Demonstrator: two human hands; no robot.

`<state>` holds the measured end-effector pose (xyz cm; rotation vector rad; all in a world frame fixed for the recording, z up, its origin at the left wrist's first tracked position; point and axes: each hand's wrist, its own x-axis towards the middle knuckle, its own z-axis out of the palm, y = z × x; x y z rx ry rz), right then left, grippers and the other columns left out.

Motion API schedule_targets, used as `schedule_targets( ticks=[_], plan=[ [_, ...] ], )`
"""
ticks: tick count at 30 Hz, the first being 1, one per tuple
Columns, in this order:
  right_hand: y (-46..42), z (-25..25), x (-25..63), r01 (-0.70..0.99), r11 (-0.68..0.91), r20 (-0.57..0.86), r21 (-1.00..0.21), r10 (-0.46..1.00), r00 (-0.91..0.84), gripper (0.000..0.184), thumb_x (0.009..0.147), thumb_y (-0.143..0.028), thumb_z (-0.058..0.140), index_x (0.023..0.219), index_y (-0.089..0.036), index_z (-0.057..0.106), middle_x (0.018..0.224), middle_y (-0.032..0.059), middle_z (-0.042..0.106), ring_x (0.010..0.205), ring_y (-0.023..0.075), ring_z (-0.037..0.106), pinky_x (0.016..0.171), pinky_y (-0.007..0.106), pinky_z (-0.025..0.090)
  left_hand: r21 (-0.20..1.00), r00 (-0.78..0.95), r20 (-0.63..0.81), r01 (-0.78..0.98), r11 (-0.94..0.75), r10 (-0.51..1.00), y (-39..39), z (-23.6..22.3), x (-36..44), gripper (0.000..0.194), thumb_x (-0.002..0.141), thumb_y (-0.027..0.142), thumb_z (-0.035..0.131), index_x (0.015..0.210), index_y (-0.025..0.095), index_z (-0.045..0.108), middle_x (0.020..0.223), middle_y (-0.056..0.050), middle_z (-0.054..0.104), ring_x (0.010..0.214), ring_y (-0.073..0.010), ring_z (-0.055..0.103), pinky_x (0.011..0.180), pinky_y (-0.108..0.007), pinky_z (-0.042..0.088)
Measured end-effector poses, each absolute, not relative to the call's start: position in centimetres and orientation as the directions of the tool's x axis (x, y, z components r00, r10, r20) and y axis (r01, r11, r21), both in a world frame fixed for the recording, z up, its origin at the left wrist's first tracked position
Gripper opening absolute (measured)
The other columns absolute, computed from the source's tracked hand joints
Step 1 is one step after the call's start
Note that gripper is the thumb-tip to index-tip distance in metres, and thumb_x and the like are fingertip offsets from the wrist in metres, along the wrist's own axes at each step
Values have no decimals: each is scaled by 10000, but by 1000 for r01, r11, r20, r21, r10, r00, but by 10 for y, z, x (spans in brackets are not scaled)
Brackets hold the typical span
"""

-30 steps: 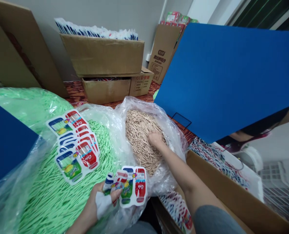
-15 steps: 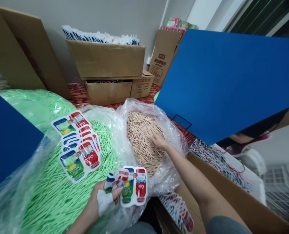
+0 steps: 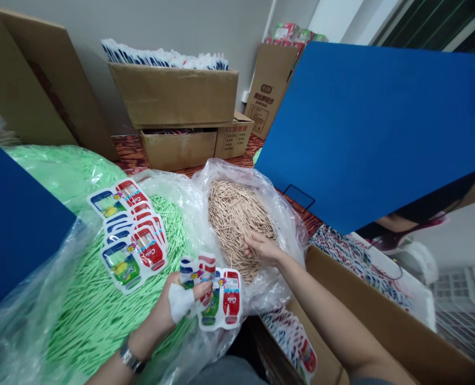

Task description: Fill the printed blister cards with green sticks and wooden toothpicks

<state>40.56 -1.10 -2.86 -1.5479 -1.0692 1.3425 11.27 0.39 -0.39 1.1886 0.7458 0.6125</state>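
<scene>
My left hand [image 3: 181,299], with a white wrap around the thumb side, is closed on several printed candy pouches [image 3: 231,299]. They show red cola and green soda bottles; one is bent back under my thumb. My right hand [image 3: 261,248] is over the brown sticks [image 3: 237,214] in a clear plastic bag [image 3: 289,214]. Its fingertips are pinched together on a few of these sticks, though how many is hidden. On the green sticks [image 3: 88,315] to the left lies an overlapping row of similar pouches [image 3: 123,264].
A blue panel [image 3: 365,128] stands at right, another blue panel [image 3: 16,230] at left. Against the wall, a carton [image 3: 177,99] full of pouches rests on lower boxes. An open carton [image 3: 381,310] and a white tub [image 3: 425,310] hold more pouches at right.
My right hand has drawn back slightly toward me over the brown sticks, its fingers now pinched. My left hand has moved a little up and right with the pouches.
</scene>
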Motion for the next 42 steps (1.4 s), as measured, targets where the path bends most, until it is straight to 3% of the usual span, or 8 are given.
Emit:
schedule_targets(
  ticks=[4,9,20,26,31,35,39,42],
  plan=[
    [-14,-6,384,-181,-260,-275,-949,959,67,383,772,-525,617,962,-214,501,691,-48,468,530,80,473,508,216,401,971,587,-182,-19,239,789,4,-2,123,307,720,395,706,838,112,697,776,-69,723,696,-210,655,689,-342,542],
    [-9,35,338,-329,47,-23,-943,978,206,322,821,-497,598,923,-220,469,648,-64,508,587,106,563,623,262,473,997,479,-78,18,80,874,-4,-5,128,244,737,354,699,799,119,673,770,-63,684,684,-190,624,642,-307,527],
    [-7,64,251,-8,505,487,-863,835,256,141,978,-364,353,958,-240,417,681,-42,522,808,146,591,894,397,452,908,375,313,152,-391,873,-7,-11,114,112,790,240,671,720,166,623,773,-17,559,719,-159,555,655,-265,470],
    [-16,46,249,276,414,452,-868,887,93,241,970,-389,351,1066,-212,482,990,70,622,1156,197,501,1005,417,384,896,338,355,144,-421,872,-3,-6,107,110,782,223,675,726,166,600,773,-18,555,694,-158,551,628,-263,459],
    [-17,44,267,390,410,464,-825,884,53,504,934,-521,348,1318,-195,370,1315,134,490,1234,233,459,1036,428,368,898,350,338,157,-411,873,2,-7,95,126,767,232,691,721,165,594,747,-19,552,673,-162,543,600,-264,446],
    [-7,58,267,579,509,527,-637,836,-155,494,900,-547,424,1243,-194,464,1193,120,579,1137,236,519,988,426,384,875,357,350,206,-438,866,7,-6,89,190,755,220,681,651,165,533,648,13,493,587,-131,474,543,-247,389],
    [9,66,249,740,596,551,-311,748,-371,393,845,-578,518,882,-200,620,828,33,660,881,198,577,1033,459,271,868,359,312,269,-418,880,12,-3,81,208,757,228,648,643,170,483,611,44,438,551,-102,408,519,-228,339],
    [21,66,238,771,602,507,-207,740,-442,398,908,-493,473,677,-186,579,651,-14,607,689,132,540,1042,433,243,920,311,212,257,-297,926,19,4,67,170,744,281,664,757,164,542,644,42,490,574,-102,431,529,-219,361]
  ],
)
